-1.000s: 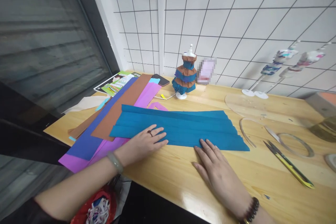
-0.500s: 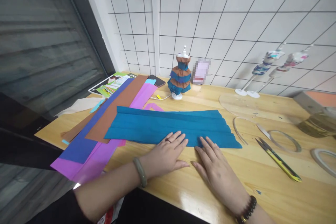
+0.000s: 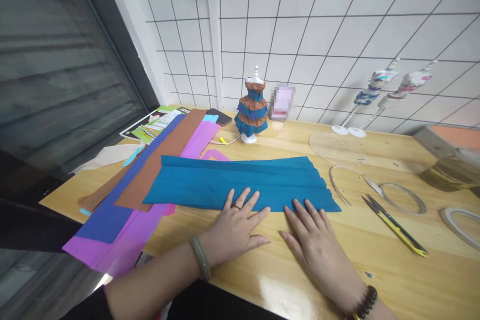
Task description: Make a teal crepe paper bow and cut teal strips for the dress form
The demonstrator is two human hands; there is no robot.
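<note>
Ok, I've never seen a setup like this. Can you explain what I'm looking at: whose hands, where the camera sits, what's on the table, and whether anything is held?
There is no machine here: these are a person's bare hands, left and right. The view comes from a camera worn on that person's head, looking forward and down. On the wooden table lies a wide teal sheet; both hands rest flat at its near edge, gripping nothing. Its left end overlaps a brown strip, with blue and purple strips alongside. Yellow-and-black snips lie to the right. Behind stands a small dress form in ruffled tiers. I can't tell whether the sheets are cloth or paper.
</note>
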